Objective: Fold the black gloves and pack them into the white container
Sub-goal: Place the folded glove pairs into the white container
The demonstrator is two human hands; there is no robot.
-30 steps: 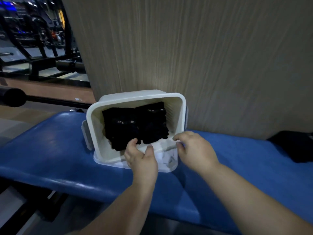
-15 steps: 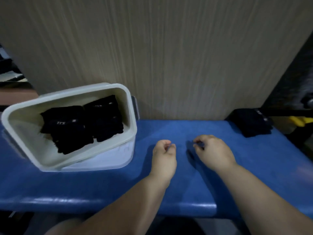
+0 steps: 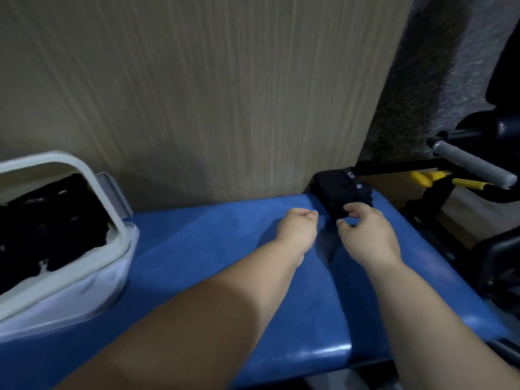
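A pile of black gloves (image 3: pixel 339 188) lies at the far right end of the blue padded bench (image 3: pixel 213 249), against the wooden panel. My right hand (image 3: pixel 367 235) has its curved fingers at the pile's near edge, thumb apart, gripping nothing. My left hand (image 3: pixel 298 229) hovers just left of it over the bench, fingers curled into a fist and holding nothing. The white container (image 3: pixel 108 201) sits tilted at the left edge of view with folded black gloves (image 3: pixel 56 220) inside.
A translucent lid (image 3: pixel 84 294) lies under the container. The wooden panel (image 3: pixel 211 94) rises behind the bench. Right of the bench stand a grey-gripped bar (image 3: pixel 472 164), yellow parts (image 3: pixel 427 177) and black gym machinery (image 3: pixel 501 263).
Both hands left the container and moved right along the bench to the loose glove pile. My view swung right, so the container now sits at the left edge.
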